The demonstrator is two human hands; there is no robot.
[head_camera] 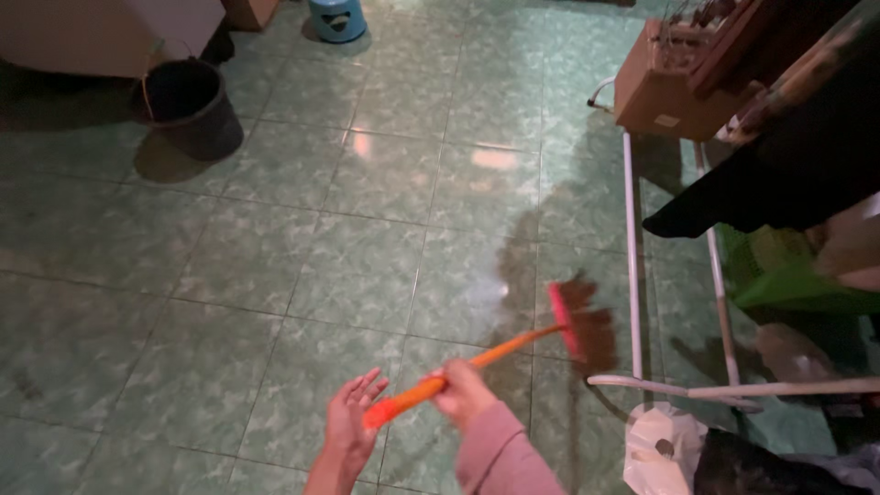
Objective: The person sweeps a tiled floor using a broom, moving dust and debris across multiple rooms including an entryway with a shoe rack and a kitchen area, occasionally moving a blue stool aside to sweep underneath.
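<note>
Spreading across most of the view, the green tiled floor carries a dark bucket at upper left and a white rack at right, partly cut off. Motion blurs the broom, its bristles near the rack's foot. Right hand closed around the orange handle; left hand open beside its end, contact unclear

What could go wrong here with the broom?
The right hand alone grips the broom; the left hand is open beside the handle end, so the broom might slip. Its bristles swing close to the white rack and could catch on it. The white bag lies nearby and might be hit.
</note>
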